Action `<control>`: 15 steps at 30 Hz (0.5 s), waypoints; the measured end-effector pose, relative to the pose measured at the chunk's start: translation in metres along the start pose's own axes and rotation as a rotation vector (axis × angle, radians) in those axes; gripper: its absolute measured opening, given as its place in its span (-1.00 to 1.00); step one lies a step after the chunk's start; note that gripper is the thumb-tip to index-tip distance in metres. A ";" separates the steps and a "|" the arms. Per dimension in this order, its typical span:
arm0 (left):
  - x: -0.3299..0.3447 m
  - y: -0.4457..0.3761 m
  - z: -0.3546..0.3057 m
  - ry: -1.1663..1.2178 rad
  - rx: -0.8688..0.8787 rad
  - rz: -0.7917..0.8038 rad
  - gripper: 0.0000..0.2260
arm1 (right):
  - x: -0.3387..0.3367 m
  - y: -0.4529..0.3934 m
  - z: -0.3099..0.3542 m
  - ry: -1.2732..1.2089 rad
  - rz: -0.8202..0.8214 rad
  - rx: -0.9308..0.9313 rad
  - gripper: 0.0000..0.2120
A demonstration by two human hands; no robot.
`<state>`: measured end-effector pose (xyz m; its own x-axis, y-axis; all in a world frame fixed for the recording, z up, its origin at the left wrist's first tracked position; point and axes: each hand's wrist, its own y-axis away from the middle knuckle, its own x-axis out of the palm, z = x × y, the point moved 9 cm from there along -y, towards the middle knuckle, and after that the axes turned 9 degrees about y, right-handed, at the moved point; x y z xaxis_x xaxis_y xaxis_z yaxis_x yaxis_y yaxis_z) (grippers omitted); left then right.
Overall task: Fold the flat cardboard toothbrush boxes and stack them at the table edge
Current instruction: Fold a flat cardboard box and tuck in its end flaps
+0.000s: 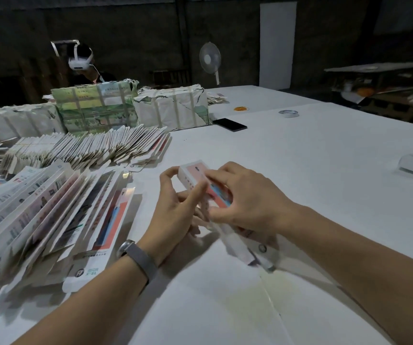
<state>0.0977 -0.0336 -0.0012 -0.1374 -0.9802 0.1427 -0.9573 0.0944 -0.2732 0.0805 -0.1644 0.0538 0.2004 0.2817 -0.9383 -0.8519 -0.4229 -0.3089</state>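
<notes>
Cardboard box held in both hands at centre frame, its long axis running from upper left toward lower right.

Pink-faced toothbrush box [201,181] is gripped above the table [312,155], its squared far end pointing to the upper left and its near end (blurred, flaps apparently unclosed) trailing toward the lower right of the frame. It is pinched by the left hand [175,197] at the far end, thumb and fingers [169,171] curled round that corner, while the right hand [245,195] is clenched over the middle of the top face. Closing that near end is judged the next move, the right hand being nearer. Flat boxes [58,200] are fanned at lower left, just beside the left wrist.
</notes>
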 end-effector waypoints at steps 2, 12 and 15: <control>-0.003 -0.003 0.001 0.035 -0.007 -0.009 -0.40 | -0.018 0.000 -0.014 0.048 -0.050 0.033 -0.26; -0.015 -0.012 0.024 0.000 -0.023 0.011 -0.59 | -0.087 0.121 -0.239 0.433 0.108 0.589 -0.53; -0.026 -0.020 0.037 -0.049 -0.079 0.004 -0.60 | -0.089 0.164 -0.296 0.504 0.193 0.713 -0.61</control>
<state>0.1298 -0.0166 -0.0346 -0.1309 -0.9869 0.0943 -0.9742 0.1103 -0.1971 0.0658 -0.5139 0.0411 0.0682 -0.2222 -0.9726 -0.9575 0.2592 -0.1264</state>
